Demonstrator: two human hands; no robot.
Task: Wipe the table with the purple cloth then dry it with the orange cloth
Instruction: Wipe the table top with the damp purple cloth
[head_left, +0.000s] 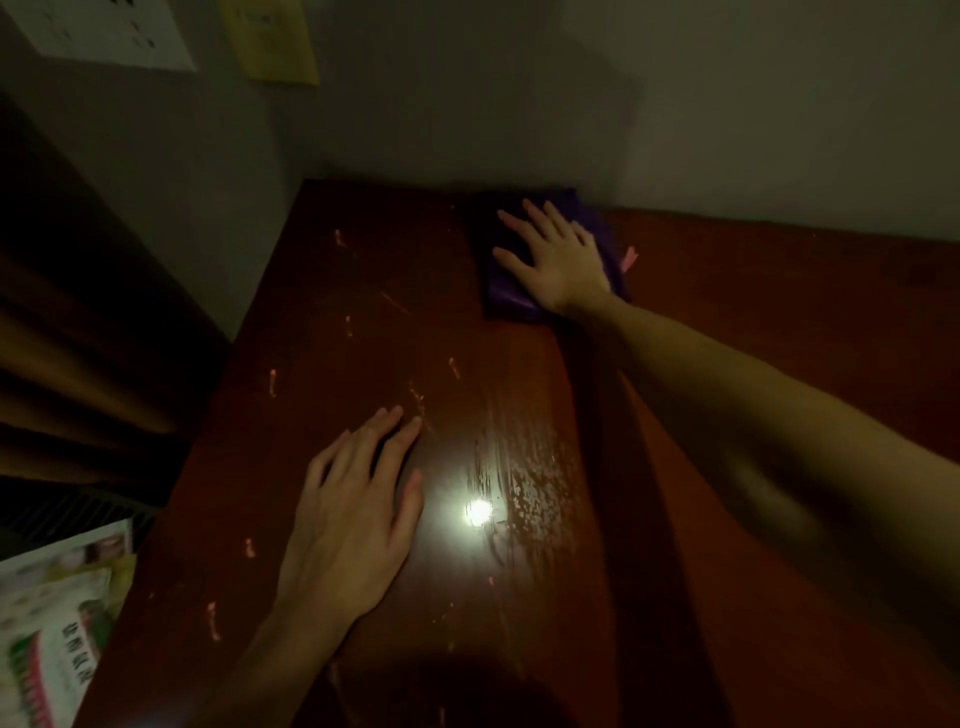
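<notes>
Two hands lie flat on the table (322, 291): right hand (558, 257) presses the purple cloth (511, 301) at the far edge by the wall; left hand (353, 512) rests empty, nearer.

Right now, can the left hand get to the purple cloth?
Probably yes, with a stretch. Left hand lies flat on bare table, nothing between it and the purple cloth, though the right hand already presses on it.

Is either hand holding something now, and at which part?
Nothing is gripped. The right hand presses flat, fingers straight, on the middle of the purple cloth. The left hand rests flat on the bare table.
</notes>
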